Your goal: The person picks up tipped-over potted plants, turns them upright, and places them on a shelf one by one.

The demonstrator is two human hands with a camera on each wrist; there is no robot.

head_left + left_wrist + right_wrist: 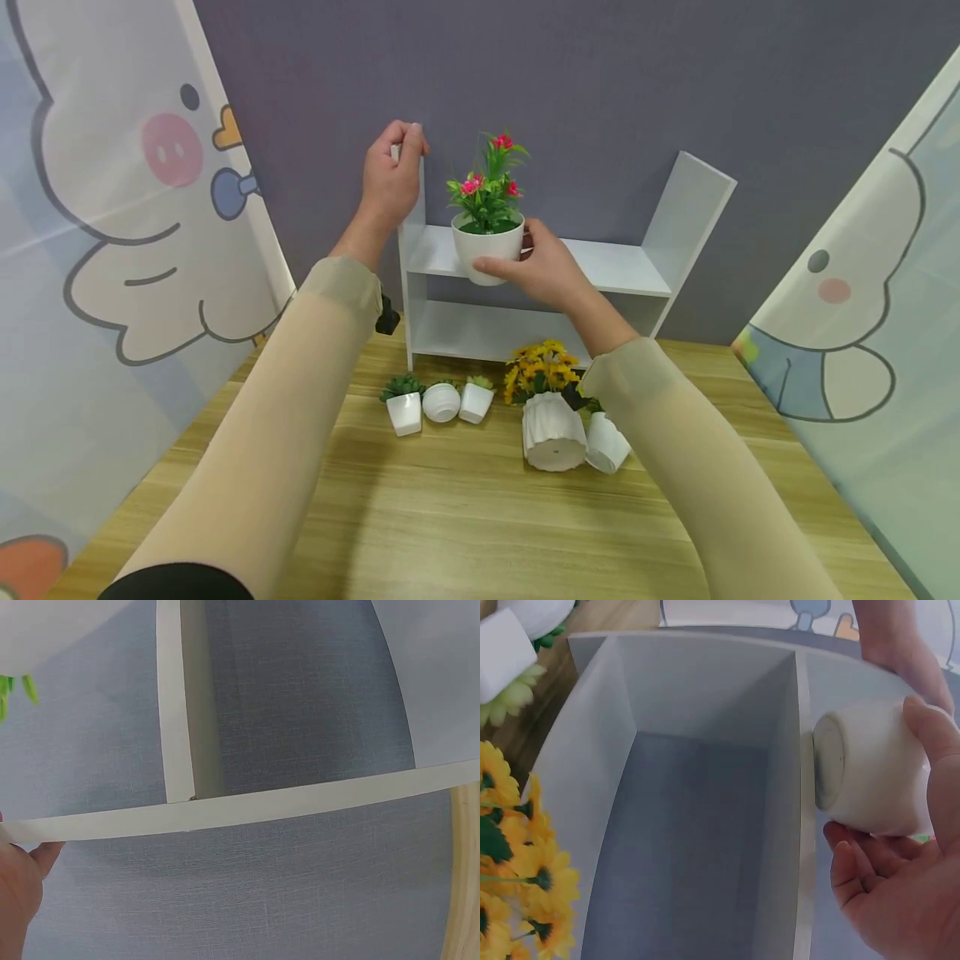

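Note:
My right hand [551,265] holds a white flowerpot [487,246], thumb on its near side and fingers behind. Green leaves and pinkish-red artificial flowers [472,185] rise from it. In the head view, the upright pot appears in front of the upper board [607,265] of a small white shelf [678,217]; the right wrist view shows its base beside that board's edge, and I cannot tell whether they touch. My left hand [392,171] grips the top of the shelf's left side panel [414,225]. In the left wrist view, its thumb [48,856] lies against the panel's edge.
Three small potted succulents [405,414] lie tipped on the wooden table [450,517], left of centre before the shelf. Right of them lie a ribbed white pot [555,433] with yellow flowers [542,365] and another white pot [606,443]. A grey wall [585,83] stands behind.

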